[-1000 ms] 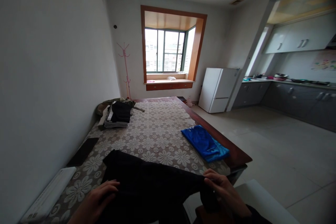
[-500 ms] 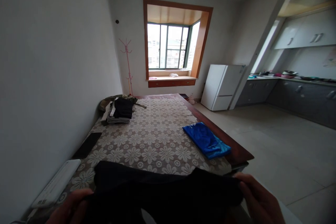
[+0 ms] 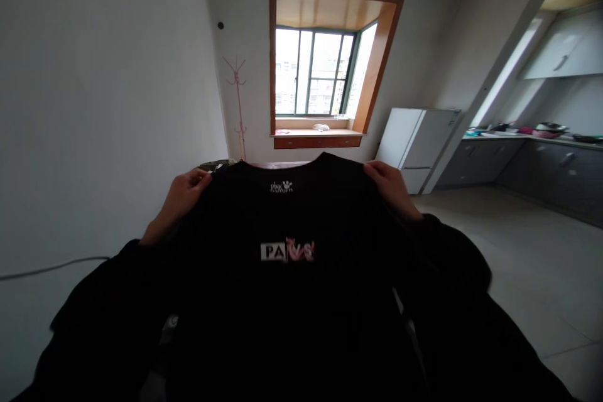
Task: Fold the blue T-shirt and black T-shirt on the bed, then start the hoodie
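— Head view: where was the black shirt (image 3: 292, 301)?

— Held up in front of the camera, covering the table. The left hand (image 3: 176, 201) and right hand (image 3: 389, 185) each pinched a shoulder, fingers pressed together on the cloth (a small printed logo (image 3: 287, 252) faced the camera).

— And behind it?

— A window (image 3: 320, 78), a white fridge (image 3: 419, 147).

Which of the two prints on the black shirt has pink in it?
The larger chest print on the black shirt, white block letters with a pink figure. The small neck label is plain white.
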`<state>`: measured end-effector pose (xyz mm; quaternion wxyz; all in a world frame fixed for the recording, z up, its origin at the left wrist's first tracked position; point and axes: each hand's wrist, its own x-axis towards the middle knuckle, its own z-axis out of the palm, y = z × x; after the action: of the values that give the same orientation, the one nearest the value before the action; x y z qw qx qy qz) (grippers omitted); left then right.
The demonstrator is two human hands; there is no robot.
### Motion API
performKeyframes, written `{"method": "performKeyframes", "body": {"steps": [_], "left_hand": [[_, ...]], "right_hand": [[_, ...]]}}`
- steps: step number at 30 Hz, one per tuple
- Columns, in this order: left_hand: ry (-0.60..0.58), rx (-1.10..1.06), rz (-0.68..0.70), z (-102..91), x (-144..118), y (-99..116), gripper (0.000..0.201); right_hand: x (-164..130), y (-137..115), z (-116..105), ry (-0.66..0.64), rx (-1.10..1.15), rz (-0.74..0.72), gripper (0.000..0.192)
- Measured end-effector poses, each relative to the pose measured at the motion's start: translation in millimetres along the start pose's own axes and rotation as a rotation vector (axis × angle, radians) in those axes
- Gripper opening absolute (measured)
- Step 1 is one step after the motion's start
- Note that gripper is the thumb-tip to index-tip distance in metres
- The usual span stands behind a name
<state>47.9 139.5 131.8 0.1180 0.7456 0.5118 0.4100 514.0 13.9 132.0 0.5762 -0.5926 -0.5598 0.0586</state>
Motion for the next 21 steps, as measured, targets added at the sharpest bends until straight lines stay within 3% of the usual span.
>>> {"method": "performKeyframes", "body": {"steps": [2, 5, 11, 14, 17, 21], "left_hand": [[0.008, 0.051, -0.035, 25.8, 33.3, -12.6, 0.043], [-0.032, 0.079, -0.032, 61.4, 28.1, -36.3, 0.050], [-0.144, 0.089, -0.032, 127.1, -84.3, -93.2, 0.045], [-0.254, 0.127, -0.091, 146.2, -114.1, -121.3, 0.047], [-0.360, 0.162, -0.130, 150.8, -101.4, -137.5, 0.046], [-0.424, 0.200, -0.241, 152.3, -45.9, -150.3, 0.042]], "right_hand": [[40.9, 31.9, 36.7, -0.057, -0.067, 0.088, 0.045], [46.4, 80.8, 81.0, -0.155, -0.249, 0.142, 0.047], [-58.8, 165.9, 123.7, -0.426, -0.341, 0.051, 0.038], [-94.3, 192.8, 127.3, -0.533, -0.396, 0.002, 0.040], [-96.3, 201.9, 125.2, -0.605, -0.421, -0.025, 0.037], [-60.7, 199.5, 128.4, -0.638, -0.395, 0.078, 0.026]]}}
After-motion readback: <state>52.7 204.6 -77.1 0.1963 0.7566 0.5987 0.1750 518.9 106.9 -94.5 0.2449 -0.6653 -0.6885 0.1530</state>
